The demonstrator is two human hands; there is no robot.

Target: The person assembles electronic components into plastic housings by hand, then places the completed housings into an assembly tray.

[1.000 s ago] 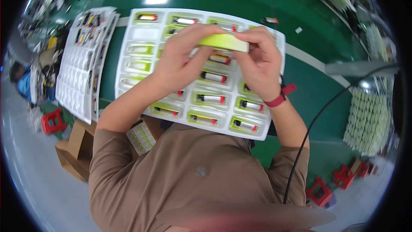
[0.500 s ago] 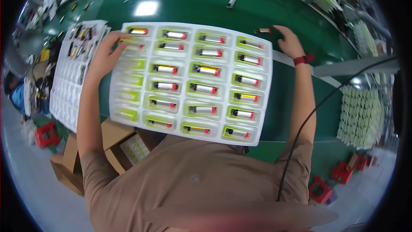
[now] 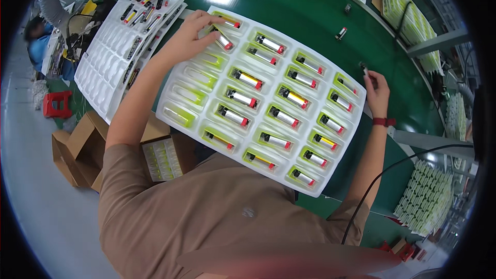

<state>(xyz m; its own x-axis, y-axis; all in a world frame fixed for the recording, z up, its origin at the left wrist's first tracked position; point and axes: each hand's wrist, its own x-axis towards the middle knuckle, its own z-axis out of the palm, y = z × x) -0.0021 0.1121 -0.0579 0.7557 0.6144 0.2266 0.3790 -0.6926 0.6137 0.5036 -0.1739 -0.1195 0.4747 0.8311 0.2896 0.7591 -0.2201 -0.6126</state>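
A white plastic tray (image 3: 248,163) with rows of yellow-green-lined compartments lies tilted in front of me. Most compartments hold a small cylindrical battery (image 3: 292,97) with a silver or yellow body, a black end and a red end. At the tray's upper left, my left hand (image 3: 194,39) has its thumb and fingers closed around the upper end of a silver battery (image 3: 223,41), which sits askew in its compartment. Beyond the tray's right edge, my right hand (image 3: 378,95) pinches another battery (image 3: 364,68), whose dark end sticks out above the fingertips.
Stacked white trays (image 3: 106,62) with loose batteries stand at the left. Two batteries (image 3: 341,33) lie on the green table (image 3: 289,8). An open cardboard box (image 3: 85,142) is at lower left. Piles of yellow-green trays (image 3: 426,196) and a black cable (image 3: 385,170) are at right.
My right hand has picked up the battery it was reaching toward. My left hand stays at the same tray corner. The whole view has turned, so the tray appears more tilted.
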